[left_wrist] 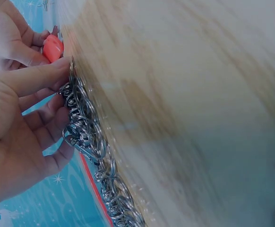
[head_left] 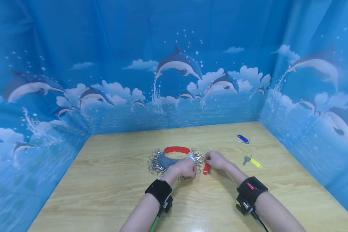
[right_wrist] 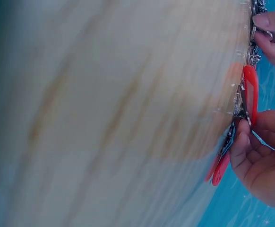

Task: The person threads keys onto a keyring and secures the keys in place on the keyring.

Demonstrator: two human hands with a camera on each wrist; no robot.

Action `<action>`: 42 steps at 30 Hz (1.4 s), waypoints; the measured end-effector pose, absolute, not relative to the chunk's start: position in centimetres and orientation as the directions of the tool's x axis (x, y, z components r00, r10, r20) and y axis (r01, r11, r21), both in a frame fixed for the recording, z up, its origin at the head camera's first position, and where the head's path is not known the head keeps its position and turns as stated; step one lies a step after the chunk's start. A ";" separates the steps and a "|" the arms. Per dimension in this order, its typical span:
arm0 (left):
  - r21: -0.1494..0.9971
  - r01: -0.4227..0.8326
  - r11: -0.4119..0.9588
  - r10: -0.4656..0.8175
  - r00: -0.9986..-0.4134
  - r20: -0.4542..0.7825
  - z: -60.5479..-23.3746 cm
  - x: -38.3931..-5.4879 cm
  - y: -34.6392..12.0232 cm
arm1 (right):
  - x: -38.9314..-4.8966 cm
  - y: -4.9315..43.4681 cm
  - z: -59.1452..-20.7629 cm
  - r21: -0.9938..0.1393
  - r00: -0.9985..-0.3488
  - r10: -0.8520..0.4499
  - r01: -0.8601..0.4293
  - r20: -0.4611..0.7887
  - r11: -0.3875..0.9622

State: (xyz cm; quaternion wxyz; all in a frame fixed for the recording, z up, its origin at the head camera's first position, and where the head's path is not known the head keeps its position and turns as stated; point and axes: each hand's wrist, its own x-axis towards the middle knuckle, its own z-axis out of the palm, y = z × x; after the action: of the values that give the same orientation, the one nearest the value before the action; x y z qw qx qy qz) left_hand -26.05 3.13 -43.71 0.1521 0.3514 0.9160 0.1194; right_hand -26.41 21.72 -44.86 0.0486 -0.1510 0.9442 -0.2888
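Note:
A key carrier with a red handle (head_left: pixel 177 149) and a grey curved plate (head_left: pixel 166 161) lies on the table, many metal snap hooks (head_left: pixel 154 165) hanging around its edge. My left hand (head_left: pixel 185 167) is at the carrier's near right side. Thumb and fingers there pinch a metal ring (left_wrist: pixel 72 71) among the hooks. Just to the right, my right hand (head_left: pixel 216 160) pinches the metal end of a key with a red key tag (head_left: pixel 206 169). Beside those fingertips the right wrist view shows a red tag (right_wrist: pixel 252 94) and further red pieces below; the exact grip is partly hidden.
On the wooden table (head_left: pixel 110 199), a blue key tag (head_left: pixel 243 139) with a key lies at the far right. Nearer lies a yellow key tag (head_left: pixel 255 162) with its key. A blue dolphin-print curtain (head_left: pixel 127 38) borders the table at the back and sides.

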 end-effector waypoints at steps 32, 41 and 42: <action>0.423 0.660 0.621 0.724 -0.690 0.013 -44.2 -26.9 2.0 | -31.3 33.8 -41.8 -0.150 -0.997 -0.051 -0.059 0.059 0.987; 0.446 0.619 0.647 0.694 -0.720 -0.007 -43.9 -27.3 1.3 | -29.7 34.5 -43.0 -0.218 -0.992 0.075 0.095 -0.098 0.971; 0.443 0.624 0.644 0.698 -0.716 -0.007 -43.8 -27.3 1.3 | -29.7 34.5 -43.2 -0.221 -0.989 0.084 0.110 -0.124 0.969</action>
State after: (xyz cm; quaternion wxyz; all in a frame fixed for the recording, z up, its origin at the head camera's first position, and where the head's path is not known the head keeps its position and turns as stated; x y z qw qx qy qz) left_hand -27.34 1.28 -43.81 0.0888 0.3661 0.9023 0.2096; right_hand -29.71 34.52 -43.16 0.0571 0.0489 0.9906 -0.1145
